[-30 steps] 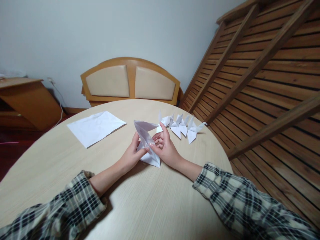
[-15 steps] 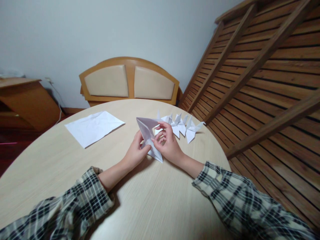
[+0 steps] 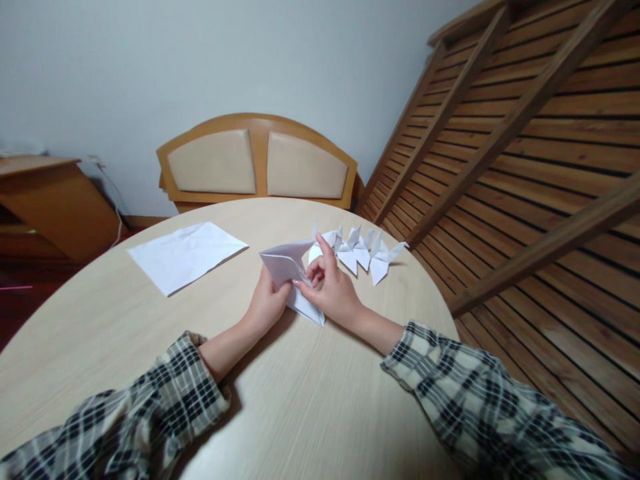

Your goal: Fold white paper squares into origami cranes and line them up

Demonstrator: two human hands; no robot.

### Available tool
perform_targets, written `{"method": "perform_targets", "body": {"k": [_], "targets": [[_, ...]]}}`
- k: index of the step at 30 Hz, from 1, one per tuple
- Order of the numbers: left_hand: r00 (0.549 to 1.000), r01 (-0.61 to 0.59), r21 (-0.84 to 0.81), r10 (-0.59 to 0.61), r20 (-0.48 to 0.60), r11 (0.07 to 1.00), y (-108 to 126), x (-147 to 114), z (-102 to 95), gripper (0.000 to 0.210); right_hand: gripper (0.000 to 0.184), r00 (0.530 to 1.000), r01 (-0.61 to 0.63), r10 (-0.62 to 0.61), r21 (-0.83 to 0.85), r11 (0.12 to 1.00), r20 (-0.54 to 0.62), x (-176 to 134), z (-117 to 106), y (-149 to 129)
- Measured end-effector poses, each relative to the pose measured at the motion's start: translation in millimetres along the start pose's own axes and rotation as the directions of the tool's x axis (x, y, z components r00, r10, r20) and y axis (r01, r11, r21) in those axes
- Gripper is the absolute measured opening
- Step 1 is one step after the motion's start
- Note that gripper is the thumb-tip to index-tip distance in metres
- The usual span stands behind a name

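Between my hands, over the middle of the table, is a partly folded sheet of white paper [image 3: 287,265] with an open flap at the top and a pointed corner toward me. My left hand [image 3: 266,297] grips its left side, thumb on the near face and the other fingers hidden behind. My right hand [image 3: 334,287] pinches the right side near the centre fold, its index finger raised along the upper edge. Just beyond my right hand stand several folded white paper cranes [image 3: 379,259] in a row, partly covered by the hand.
A stack or sheet of white paper [image 3: 187,257] lies flat at the left of the round wooden table [image 3: 300,400]. Past the far edge is a padded headboard [image 3: 260,160]. A slatted wooden panel [image 3: 525,153] leans at the right, and a wooden desk [image 3: 55,207] stands at the left.
The paper's upper flap has tipped down and to the left, its opening narrower. My right index finger has straightened upward, and my right thumb has moved slightly left on the paper.
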State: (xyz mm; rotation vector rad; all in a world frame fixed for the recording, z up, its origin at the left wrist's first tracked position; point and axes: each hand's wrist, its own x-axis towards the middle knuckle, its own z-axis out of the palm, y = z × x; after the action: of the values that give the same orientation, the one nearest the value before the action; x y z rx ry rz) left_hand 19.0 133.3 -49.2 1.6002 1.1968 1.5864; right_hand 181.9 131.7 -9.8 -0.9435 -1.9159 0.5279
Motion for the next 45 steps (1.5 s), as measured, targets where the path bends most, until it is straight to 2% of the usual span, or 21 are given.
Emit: {"method": "perform_targets", "body": {"k": [4, 9, 13, 15, 19, 24, 29, 31, 34, 38, 42, 45], "targets": [[0.998, -0.054, 0.072, 0.053, 0.028, 0.996, 3.3, -2.1, 2.0, 0.041, 0.085, 0.998, -0.051, 0.049, -0.058, 0.997, -0.04, 3.6, -3.8, -4.7], [0.994, -0.094, 0.13, 0.084, 0.076, 0.987, 6.6, -1.9, -1.0, 0.047, 0.055, 0.992, -0.097, 0.089, -0.093, 0.991, -0.086, 10.1, -12.9, -2.9], [0.982, -0.154, 0.158, 0.133, 0.137, 0.975, 11.8, -1.3, -3.6, 0.058, 0.031, 0.997, -0.018, 0.006, -0.143, 0.99, -0.08, 14.6, -20.6, 2.0], [0.983, -0.136, 0.156, 0.113, 0.146, 0.978, 13.5, -1.2, -4.1, 0.058, 0.025, 0.998, 0.014, -0.023, -0.158, 0.987, -0.053, 15.1, -22.2, 4.0], [0.993, -0.023, 0.118, 0.009, 0.116, 0.993, 12.6, 0.0, -4.7, 0.048, 0.021, 1.0, 0.018, -0.019, -0.121, 0.993, -0.007, 13.3, -20.5, 6.7], [0.993, 0.077, 0.085, -0.084, 0.081, 0.993, 10.9, 2.4, -4.5, 0.036, 0.024, 0.997, 0.074, -0.07, -0.112, 0.991, 0.042, 10.1, -14.2, 5.1], [0.982, 0.17, 0.029, -0.171, 0.074, 0.985, 15.1, 4.1, -5.4, 0.036, 0.027, 0.98, 0.194, -0.189, -0.099, 0.976, 0.053, 5.7, -9.5, -1.0], [0.982, 0.168, 0.045, -0.171, 0.074, 0.985, 16.0, 5.7, -7.0, 0.03, 0.027, 0.969, 0.241, -0.235, -0.086, 0.967, 0.072, 3.3, -8.7, -3.1], [0.993, 0.1, 0.058, -0.103, 0.055, 0.993, 16.3, 8.0, -9.1, 0.019, 0.028, 0.959, 0.274, -0.266, -0.084, 0.958, 0.101, -0.4, -7.6, -5.1], [0.998, 0.054, 0.027, -0.055, 0.032, 0.998, 18.2, 8.3, -9.4, 0.02, 0.029, 0.95, 0.307, -0.295, -0.141, 0.941, 0.101, -3.4, -6.3, -4.8], [0.998, 0.069, 0.096, -0.068, -0.013, 0.993, 20.9, 7.6, -11.0, 0.019, 0.028, 0.946, 0.324, -0.321, -0.191, 0.927, 0.048, -2.7, -8.7, -1.2], [0.999, 0.047, 0.116, -0.05, 0.021, 0.992, 23.8, 8.9, -15.4, 0.022, 0.026, 0.955, 0.294, -0.293, -0.21, 0.933, 0.033, -1.4, -12.9, 2.1]]}}
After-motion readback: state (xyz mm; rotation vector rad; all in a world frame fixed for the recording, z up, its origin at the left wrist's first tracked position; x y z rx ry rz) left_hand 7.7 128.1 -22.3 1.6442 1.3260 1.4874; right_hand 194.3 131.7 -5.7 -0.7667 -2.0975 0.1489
